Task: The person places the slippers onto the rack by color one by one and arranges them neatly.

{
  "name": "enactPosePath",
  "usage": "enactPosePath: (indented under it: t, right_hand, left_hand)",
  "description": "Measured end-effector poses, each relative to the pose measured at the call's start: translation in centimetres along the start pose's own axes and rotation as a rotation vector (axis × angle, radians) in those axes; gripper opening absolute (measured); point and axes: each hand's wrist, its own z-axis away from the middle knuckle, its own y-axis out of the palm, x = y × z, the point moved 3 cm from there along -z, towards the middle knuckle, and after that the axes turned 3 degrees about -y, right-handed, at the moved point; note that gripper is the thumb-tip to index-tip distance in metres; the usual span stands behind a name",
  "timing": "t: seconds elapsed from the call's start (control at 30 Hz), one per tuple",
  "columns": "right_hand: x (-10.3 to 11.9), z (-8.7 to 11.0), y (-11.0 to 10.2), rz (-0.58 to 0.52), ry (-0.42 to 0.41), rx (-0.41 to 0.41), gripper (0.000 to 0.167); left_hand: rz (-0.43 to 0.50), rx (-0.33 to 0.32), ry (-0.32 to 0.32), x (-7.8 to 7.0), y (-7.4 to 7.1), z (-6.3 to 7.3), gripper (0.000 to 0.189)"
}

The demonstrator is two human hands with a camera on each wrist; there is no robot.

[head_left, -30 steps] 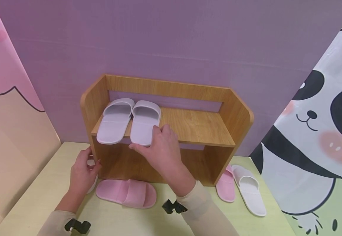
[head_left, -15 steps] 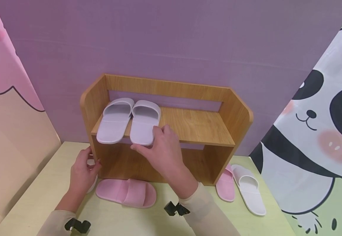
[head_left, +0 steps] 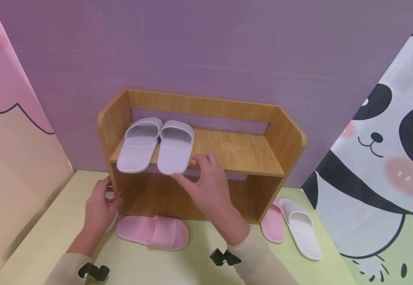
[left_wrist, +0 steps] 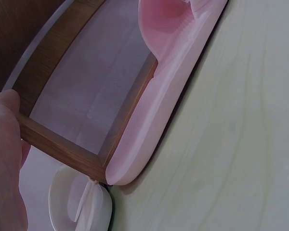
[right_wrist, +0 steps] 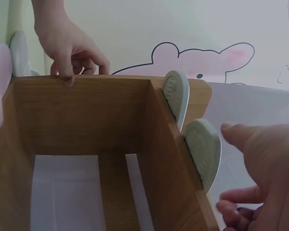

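My left hand (head_left: 101,206) grips the front edge of the wooden shoe rack's (head_left: 249,152) left side panel, with the thumb on the inner face. On the upper shelf, two white slippers, one at the left (head_left: 135,154) and one beside it (head_left: 172,158), lie side by side, their soles' ends jutting past the front edge. My right hand (head_left: 210,186) hovers at the second slipper's lower right, thumb and fingers spread apart. In the right wrist view a gap separates that hand (right_wrist: 272,168) from the slipper (right_wrist: 202,149).
A pink slipper (head_left: 153,232) lies sideways before the rack. Another pink slipper (head_left: 272,227) and a white slipper (head_left: 302,233) lie at its right. Partly behind my left hand is one more white slipper (left_wrist: 98,211) on the table (head_left: 149,269). A purple wall (head_left: 206,47) stands behind.
My right hand has drawn off the second white slipper, moving right and slightly down. The slippers and my left hand stay where they were.
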Motion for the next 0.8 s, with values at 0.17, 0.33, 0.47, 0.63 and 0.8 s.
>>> enactPosePath:
  t: [0.17, 0.33, 0.47, 0.63, 0.8]
  right_hand:
    - [-1.0, 0.9, -0.6, -0.064, -0.112, -0.044, 0.051]
    - [-1.9, 2.1, -1.0, -0.076, -0.191, -0.056, 0.04]
    - [-2.8, 3.1, -1.3, -0.057, -0.2, -0.052, 0.035]
    - [-3.9, 4.5, -1.5, -0.059, -0.188, -0.051, 0.031]
    - [-5.1, 6.0, -1.7, -0.048, -0.187, -0.053, 0.028]
  left_hand:
    - [-0.004, 0.009, -0.011, -0.2, 0.0, 0.0, 0.067]
    - [-0.004, 0.01, -0.022, -0.1, 0.0, 0.0, 0.067]
    - [0.001, 0.014, -0.03, 0.0, 0.0, 0.0, 0.067]
    - [-0.007, 0.021, -0.033, 0.0, 0.0, 0.0, 0.066]
    - [-0.021, 0.031, -0.03, 0.1, 0.1, 0.0, 0.066]
